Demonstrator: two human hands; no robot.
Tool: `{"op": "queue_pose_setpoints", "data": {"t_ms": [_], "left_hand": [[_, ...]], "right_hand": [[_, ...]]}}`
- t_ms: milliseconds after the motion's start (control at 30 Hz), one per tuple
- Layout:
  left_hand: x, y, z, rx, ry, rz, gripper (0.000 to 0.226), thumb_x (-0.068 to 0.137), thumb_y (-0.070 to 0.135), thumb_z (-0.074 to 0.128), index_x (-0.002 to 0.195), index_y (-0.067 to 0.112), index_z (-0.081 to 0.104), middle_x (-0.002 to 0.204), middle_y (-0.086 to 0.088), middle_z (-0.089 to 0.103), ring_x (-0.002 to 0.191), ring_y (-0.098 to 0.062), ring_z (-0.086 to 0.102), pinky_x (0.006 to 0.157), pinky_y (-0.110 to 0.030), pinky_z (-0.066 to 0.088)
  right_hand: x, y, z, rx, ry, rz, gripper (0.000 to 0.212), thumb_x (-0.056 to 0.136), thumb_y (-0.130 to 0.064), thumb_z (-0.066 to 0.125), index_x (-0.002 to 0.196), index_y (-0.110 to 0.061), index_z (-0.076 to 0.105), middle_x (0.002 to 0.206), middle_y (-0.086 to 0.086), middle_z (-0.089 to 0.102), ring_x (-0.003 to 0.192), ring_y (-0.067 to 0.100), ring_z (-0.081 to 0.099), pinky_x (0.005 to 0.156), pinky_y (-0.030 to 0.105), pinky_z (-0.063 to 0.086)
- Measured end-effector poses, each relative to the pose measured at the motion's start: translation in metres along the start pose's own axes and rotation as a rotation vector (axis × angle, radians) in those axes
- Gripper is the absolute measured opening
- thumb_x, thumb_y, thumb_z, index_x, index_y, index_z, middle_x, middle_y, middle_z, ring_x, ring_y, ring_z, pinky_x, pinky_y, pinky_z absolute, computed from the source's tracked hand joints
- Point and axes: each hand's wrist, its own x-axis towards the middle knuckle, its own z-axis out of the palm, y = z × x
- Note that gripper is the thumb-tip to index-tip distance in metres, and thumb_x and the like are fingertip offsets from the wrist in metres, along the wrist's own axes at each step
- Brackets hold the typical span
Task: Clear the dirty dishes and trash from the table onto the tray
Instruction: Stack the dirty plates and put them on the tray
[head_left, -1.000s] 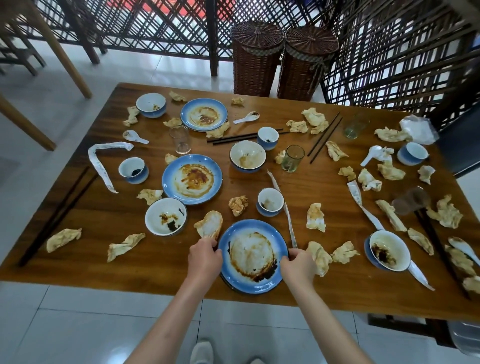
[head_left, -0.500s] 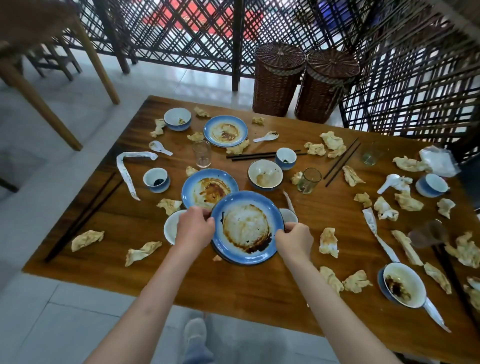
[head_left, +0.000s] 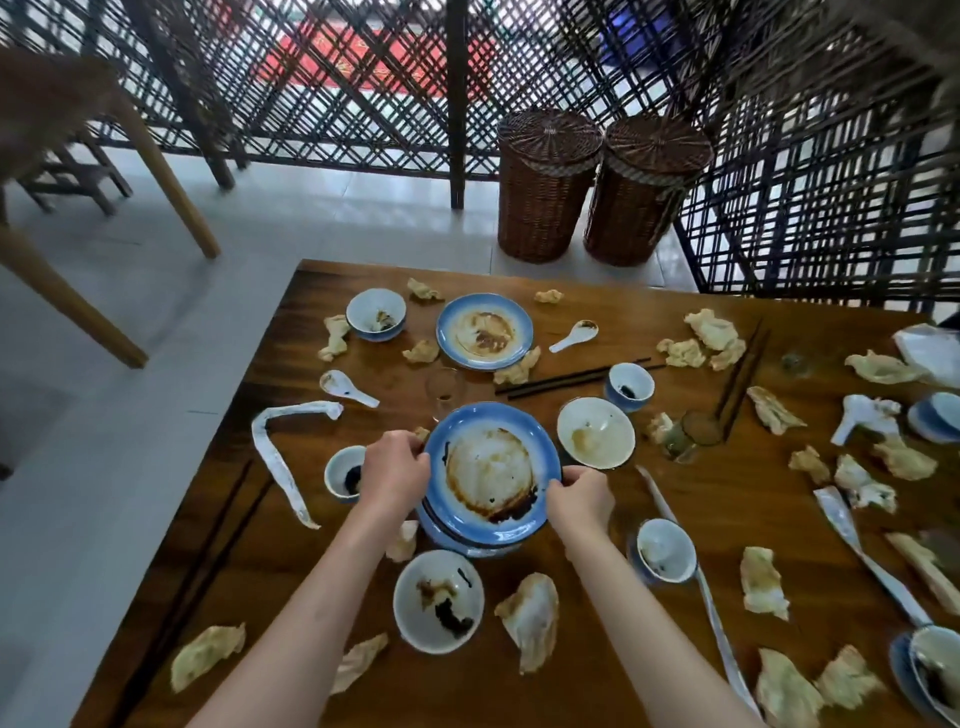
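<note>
A blue-rimmed dirty plate (head_left: 491, 470) smeared with brown sauce is gripped at both sides by my left hand (head_left: 394, 470) and my right hand (head_left: 582, 499). It sits over a second blue plate (head_left: 457, 543), whose rim shows just below it. Another dirty blue plate (head_left: 484, 331) lies farther back on the wooden table (head_left: 597, 644). White bowls (head_left: 439, 600) with sauce stains, small blue cups (head_left: 629, 387), spoons (head_left: 347, 387) and crumpled napkins (head_left: 530, 616) are scattered around. No tray is in view.
Dark chopsticks (head_left: 571, 378) lie behind the plates, another pair (head_left: 740, 382) to the right. A glass (head_left: 693, 436) stands right of a white bowl (head_left: 596, 440). Two wicker baskets (head_left: 545, 187) stand past the table's far edge by a lattice screen. A chair leg (head_left: 156, 161) is at left.
Both hands lifted the near plate off the table's front edge and carried it away from me, over the second blue plate. The camera has moved forward with them.
</note>
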Motion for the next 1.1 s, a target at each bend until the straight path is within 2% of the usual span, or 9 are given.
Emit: {"op": "queue_pose_setpoints", "data": {"t_ms": [200, 333, 433, 500, 600, 833, 900, 1033, 1100], "left_hand": [[0.019, -0.017, 0.019, 0.055, -0.055, -0.048, 0.02, 0.091, 0.012, 0.054, 0.107, 0.008, 0.065, 0.098, -0.008, 0.068, 0.091, -0.022, 0.063, 0.076, -0.034, 0.054], [0.02, -0.021, 0.031, 0.108, -0.06, -0.046, 0.017, 0.091, 0.012, 0.053, 0.103, 0.009, 0.065, 0.097, -0.007, 0.068, 0.09, -0.021, 0.063, 0.069, -0.029, 0.049], [0.02, -0.024, 0.037, 0.153, -0.069, -0.046, 0.017, 0.091, 0.012, 0.052, 0.101, 0.008, 0.066, 0.095, -0.007, 0.068, 0.089, -0.02, 0.063, 0.068, -0.028, 0.049], [0.021, -0.024, 0.04, 0.166, -0.064, -0.057, 0.017, 0.092, 0.012, 0.052, 0.1, 0.009, 0.066, 0.092, -0.005, 0.067, 0.085, -0.018, 0.063, 0.064, -0.025, 0.048], [0.022, -0.024, 0.042, 0.178, -0.061, -0.061, 0.017, 0.093, 0.011, 0.051, 0.1, 0.009, 0.066, 0.092, -0.005, 0.067, 0.084, -0.018, 0.063, 0.062, -0.024, 0.046], [0.021, -0.022, 0.042, 0.231, -0.053, -0.068, 0.015, 0.091, 0.01, 0.054, 0.103, 0.008, 0.063, 0.097, -0.007, 0.065, 0.086, -0.019, 0.063, 0.068, -0.028, 0.054], [0.02, -0.021, 0.041, 0.251, -0.051, -0.067, 0.016, 0.091, 0.01, 0.054, 0.105, 0.009, 0.063, 0.1, -0.007, 0.064, 0.088, -0.019, 0.062, 0.068, -0.028, 0.053], [0.019, -0.02, 0.041, 0.264, -0.049, -0.07, 0.017, 0.091, 0.009, 0.055, 0.106, 0.009, 0.063, 0.102, -0.008, 0.064, 0.09, -0.019, 0.062, 0.07, -0.028, 0.054], [0.018, -0.02, 0.041, 0.268, -0.047, -0.069, 0.018, 0.091, 0.008, 0.055, 0.107, 0.008, 0.063, 0.102, -0.008, 0.063, 0.09, -0.019, 0.062, 0.071, -0.028, 0.054]], "right_hand": [[0.011, 0.001, 0.028, -0.064, 0.009, 0.089, 0.017, 0.091, -0.006, 0.052, 0.099, -0.006, 0.067, 0.099, 0.008, 0.068, 0.084, 0.02, 0.059, 0.063, 0.024, 0.04], [0.011, 0.008, 0.031, -0.128, 0.027, 0.107, 0.014, 0.09, -0.004, 0.052, 0.094, -0.006, 0.065, 0.095, 0.008, 0.067, 0.072, 0.017, 0.053, 0.049, 0.021, 0.035], [0.011, 0.01, 0.031, -0.148, 0.038, 0.121, 0.012, 0.089, -0.004, 0.053, 0.09, -0.007, 0.064, 0.092, 0.006, 0.066, 0.071, 0.016, 0.051, 0.055, 0.022, 0.037], [0.013, 0.01, 0.032, -0.15, 0.038, 0.122, 0.01, 0.089, -0.005, 0.054, 0.088, -0.009, 0.063, 0.092, 0.006, 0.066, 0.071, 0.015, 0.051, 0.051, 0.022, 0.035], [0.015, 0.011, 0.033, -0.162, 0.04, 0.124, 0.012, 0.089, -0.006, 0.054, 0.093, -0.008, 0.065, 0.094, 0.006, 0.066, 0.073, 0.016, 0.052, 0.056, 0.024, 0.039], [0.015, 0.012, 0.036, -0.161, 0.007, 0.122, 0.018, 0.09, -0.006, 0.051, 0.102, -0.006, 0.065, 0.1, 0.008, 0.067, 0.086, 0.021, 0.061, 0.059, 0.025, 0.042], [0.015, 0.013, 0.036, -0.141, -0.003, 0.115, 0.017, 0.09, -0.005, 0.051, 0.099, -0.006, 0.064, 0.098, 0.007, 0.066, 0.082, 0.02, 0.06, 0.054, 0.022, 0.039], [0.015, 0.013, 0.035, -0.146, 0.003, 0.11, 0.015, 0.088, -0.003, 0.051, 0.079, -0.009, 0.061, 0.082, 0.004, 0.063, 0.062, 0.01, 0.052, 0.042, 0.019, 0.03], [0.016, 0.014, 0.034, -0.13, -0.005, 0.112, 0.018, 0.088, -0.003, 0.05, 0.076, -0.01, 0.061, 0.078, 0.002, 0.063, 0.063, 0.01, 0.055, 0.042, 0.019, 0.032]]}}
